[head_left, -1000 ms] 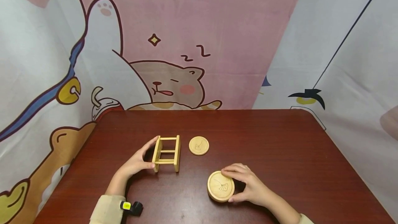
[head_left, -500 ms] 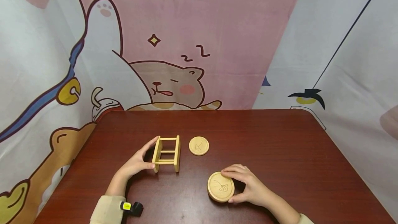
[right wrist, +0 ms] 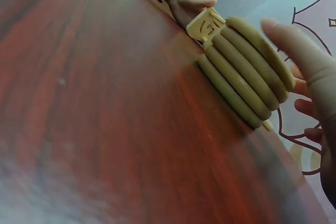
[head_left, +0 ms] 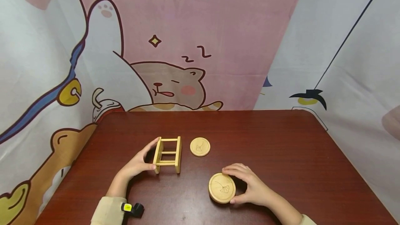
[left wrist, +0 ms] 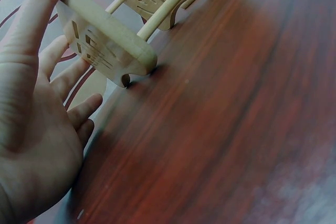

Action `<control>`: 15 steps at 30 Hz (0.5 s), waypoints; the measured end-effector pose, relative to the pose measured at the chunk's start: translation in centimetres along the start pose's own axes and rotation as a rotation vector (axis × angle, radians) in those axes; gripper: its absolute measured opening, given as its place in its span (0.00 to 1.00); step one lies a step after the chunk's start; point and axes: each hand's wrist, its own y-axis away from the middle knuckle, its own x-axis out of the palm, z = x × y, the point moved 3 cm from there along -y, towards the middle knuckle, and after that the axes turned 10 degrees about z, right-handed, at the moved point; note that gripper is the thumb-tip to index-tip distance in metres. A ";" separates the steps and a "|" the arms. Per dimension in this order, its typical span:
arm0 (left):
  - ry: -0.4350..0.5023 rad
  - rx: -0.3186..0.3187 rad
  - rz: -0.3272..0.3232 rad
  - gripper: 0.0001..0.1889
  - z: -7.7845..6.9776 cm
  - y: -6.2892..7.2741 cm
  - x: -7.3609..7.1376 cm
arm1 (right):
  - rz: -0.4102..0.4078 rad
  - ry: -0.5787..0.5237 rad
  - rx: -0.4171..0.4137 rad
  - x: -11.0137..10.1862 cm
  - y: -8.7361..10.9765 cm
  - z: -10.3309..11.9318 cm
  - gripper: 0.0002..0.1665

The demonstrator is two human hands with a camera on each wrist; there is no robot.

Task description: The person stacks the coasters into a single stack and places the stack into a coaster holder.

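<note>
My left hand (head_left: 137,164) holds a small light-wood coaster rack (head_left: 166,163) by its left side panel, thumb at the near end, a fingertip at the far end. The left wrist view shows cut-out patterns in the rack's panels (left wrist: 107,35) and round rods between them. My right hand (head_left: 248,185) spans a stack of round wooden coasters (head_left: 222,188), thumb at its near right edge and fingertips at its far edge. On the top coaster is a ginkgo-leaf line drawing. Several coasters (right wrist: 244,72) lie one upon another in the right wrist view. A single matching coaster (head_left: 200,147) lies flat right of the rack.
A dark red-brown wooden table (head_left: 281,141) bears everything. Behind and beside it hangs a cloth backdrop (head_left: 237,37) with cartoon animals. A black device with a yellow label (head_left: 132,209) sits at the left sleeve (head_left: 107,211).
The right hand's fingertips have eased slightly outward at the stack's far edge, and the top coaster sits a touch lower in view. The left hand and rack have stayed put.
</note>
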 end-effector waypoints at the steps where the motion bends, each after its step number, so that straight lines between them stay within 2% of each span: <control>1: 0.001 0.002 0.000 0.53 0.0 0.0 0.0 | -0.002 -0.008 0.013 -0.1 0.0 -0.1 0.46; 8: 0.008 -0.001 0.001 0.53 -0.1 0.1 0.0 | -0.040 -0.037 0.061 -0.9 -0.5 -1.5 0.43; 15: -0.002 0.001 0.007 0.53 0.0 0.0 0.0 | -0.039 -0.098 0.133 -1.4 -1.4 -3.5 0.39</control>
